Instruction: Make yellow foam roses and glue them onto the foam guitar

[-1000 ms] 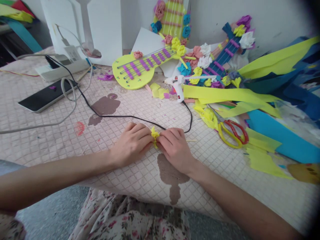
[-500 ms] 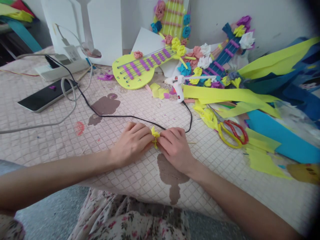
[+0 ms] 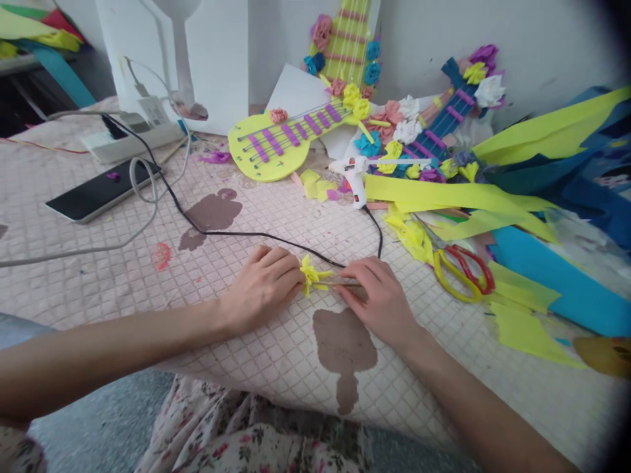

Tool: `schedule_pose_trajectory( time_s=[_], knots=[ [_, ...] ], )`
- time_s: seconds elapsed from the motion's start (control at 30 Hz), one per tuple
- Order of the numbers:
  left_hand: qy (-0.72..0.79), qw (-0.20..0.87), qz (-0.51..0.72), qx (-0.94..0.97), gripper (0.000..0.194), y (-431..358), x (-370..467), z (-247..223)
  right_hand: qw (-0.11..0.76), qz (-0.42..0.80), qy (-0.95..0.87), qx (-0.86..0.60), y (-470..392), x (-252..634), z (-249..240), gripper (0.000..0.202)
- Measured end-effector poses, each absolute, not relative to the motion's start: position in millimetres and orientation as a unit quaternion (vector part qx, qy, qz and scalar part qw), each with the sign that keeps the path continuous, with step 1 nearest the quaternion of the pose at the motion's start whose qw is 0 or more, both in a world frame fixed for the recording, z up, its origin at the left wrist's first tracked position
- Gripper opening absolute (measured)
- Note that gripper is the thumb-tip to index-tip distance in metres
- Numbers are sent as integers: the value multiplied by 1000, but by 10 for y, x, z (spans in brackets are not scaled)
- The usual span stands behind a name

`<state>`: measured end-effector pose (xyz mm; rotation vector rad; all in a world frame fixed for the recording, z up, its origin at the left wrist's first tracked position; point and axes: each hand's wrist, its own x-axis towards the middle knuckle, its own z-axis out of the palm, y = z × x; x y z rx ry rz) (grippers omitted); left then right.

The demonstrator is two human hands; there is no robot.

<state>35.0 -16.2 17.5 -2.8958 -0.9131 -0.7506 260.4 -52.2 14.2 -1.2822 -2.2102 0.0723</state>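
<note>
A small yellow paper flower [image 3: 309, 274] lies just above the quilted tablecloth [image 3: 266, 368], its petals spread to the right. My left hand [image 3: 263, 286] is closed around its left side, fingers bent and thumb hidden. A thin wooden stick [image 3: 345, 284] reaches from the flower to my right hand [image 3: 377, 295], which pinches it between thumb and fingers. The black cord [image 3: 296, 246] of the white glue gun [image 3: 355, 180] runs just beyond both hands.
Red-and-yellow scissors [image 3: 463, 272] lie to the right among yellow and blue paper strips [image 3: 557, 276]. Behind stand a yellow paper guitar [image 3: 269, 164] and a blue flowered one [image 3: 434, 135]. A phone [image 3: 98, 194] and a white power strip [image 3: 128, 141] are at the left.
My right hand has drawn away from the flower to the right, baring the stick and more petals. My left hand has stayed on the flower. The view has shifted slightly.
</note>
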Motion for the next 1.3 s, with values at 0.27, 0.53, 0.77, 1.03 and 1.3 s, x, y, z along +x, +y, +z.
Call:
schedule_pose_trajectory(
  time_s=[0.27,0.53,0.77,1.03,1.3],
  knots=[
    [-293,-5,-240,-926,17,-159,355,162,287,48,-848,-442,-523,2373,138,14],
    [-291,-8,-243,-926,13,-151,361,149,237,7,-867,-438,-467,2256,69,20],
    [-287,7,-242,-927,19,-151,379,159,201,-21,-874,-442,-475,2247,91,21],
    [-294,-1,-242,-924,16,-155,371,173,273,-12,-835,-478,-576,2218,158,19],
    [-308,-28,-241,-920,13,-157,371,196,225,-28,-853,-470,-576,2153,122,19]
  ],
)
